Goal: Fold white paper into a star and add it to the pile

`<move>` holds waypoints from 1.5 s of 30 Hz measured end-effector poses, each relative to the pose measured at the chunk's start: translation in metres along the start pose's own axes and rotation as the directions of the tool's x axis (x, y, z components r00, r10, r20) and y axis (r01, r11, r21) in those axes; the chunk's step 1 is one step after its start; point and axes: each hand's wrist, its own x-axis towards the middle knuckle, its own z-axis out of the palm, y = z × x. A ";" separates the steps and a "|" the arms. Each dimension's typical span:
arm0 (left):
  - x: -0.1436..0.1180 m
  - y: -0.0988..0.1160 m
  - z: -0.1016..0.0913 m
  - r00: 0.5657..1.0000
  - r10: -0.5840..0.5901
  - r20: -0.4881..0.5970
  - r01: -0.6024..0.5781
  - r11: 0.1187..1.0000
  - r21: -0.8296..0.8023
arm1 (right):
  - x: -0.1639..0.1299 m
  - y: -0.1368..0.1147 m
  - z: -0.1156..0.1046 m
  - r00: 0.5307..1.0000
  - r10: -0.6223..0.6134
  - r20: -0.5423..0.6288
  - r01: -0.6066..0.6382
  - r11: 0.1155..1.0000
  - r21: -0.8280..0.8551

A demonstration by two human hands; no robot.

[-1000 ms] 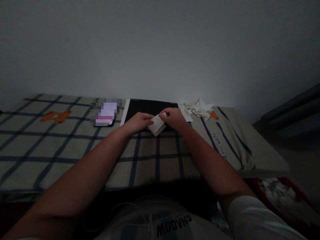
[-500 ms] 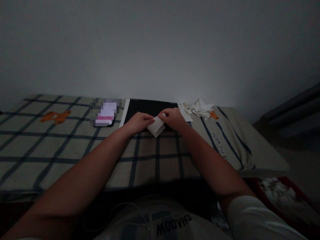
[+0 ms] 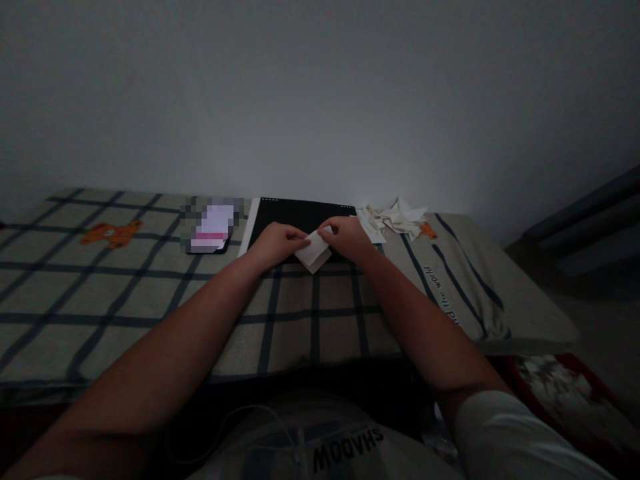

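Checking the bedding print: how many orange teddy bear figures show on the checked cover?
2. One orange bear lies far left on the checked cover; another sits far right beside the heap of paper scraps, which may hide more.

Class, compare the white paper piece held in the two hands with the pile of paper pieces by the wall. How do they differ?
The white paper piece is single and held between the left hand and right hand; the paper pile is many pieces lying untouched on the checked cloth. The held piece looks flat and roughly rectangular; the pile looks crumpled and pointed. The held piece sits over the black board; the pile lies beside it. Both are pale paper.
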 end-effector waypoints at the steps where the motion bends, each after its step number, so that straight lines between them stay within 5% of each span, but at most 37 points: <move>1: 0.000 0.000 0.000 1.000 0.003 0.001 -0.003 1.000 -0.007 | 0.000 -0.001 0.000 1.000 0.004 0.000 -0.004 1.000 0.003; 29: -0.003 0.003 0.003 0.995 0.081 -0.064 -0.077 0.995 0.071 | -0.004 0.002 0.013 0.996 0.044 0.076 -0.062 0.964 0.260; 45: -0.002 0.002 0.004 0.999 0.008 -0.049 -0.011 0.998 -0.060 | -0.002 -0.001 0.008 1.000 0.019 0.020 -0.021 0.995 0.097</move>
